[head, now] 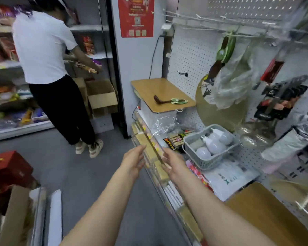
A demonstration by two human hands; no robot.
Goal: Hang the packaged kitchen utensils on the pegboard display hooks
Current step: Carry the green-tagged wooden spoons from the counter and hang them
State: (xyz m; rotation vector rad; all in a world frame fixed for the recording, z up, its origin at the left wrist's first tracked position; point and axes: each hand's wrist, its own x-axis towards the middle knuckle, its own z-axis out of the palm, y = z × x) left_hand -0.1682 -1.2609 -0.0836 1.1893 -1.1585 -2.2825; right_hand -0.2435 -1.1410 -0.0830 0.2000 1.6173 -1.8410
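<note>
A packaged wooden utensil (169,101) with a green card lies flat on a small wooden table (149,86) next to the white pegboard (188,55). Another green-carded utensil (224,52) hangs from a hook at the upper right, beside clear plastic bags. Bare wire hooks (203,19) stick out of the pegboard's top, and one small black hook (182,73) sits lower down. My left hand (134,160) and my right hand (174,163) reach forward side by side over the shelf edge, fingers relaxed and holding nothing, well short of the table.
A person in a white shirt (41,45) stands at the left shelves beside cardboard boxes (100,96). A grey basket of light bulbs (210,144) sits on the lower shelf. A red box (9,167) stands low on the left, a wooden board (261,210) lower right.
</note>
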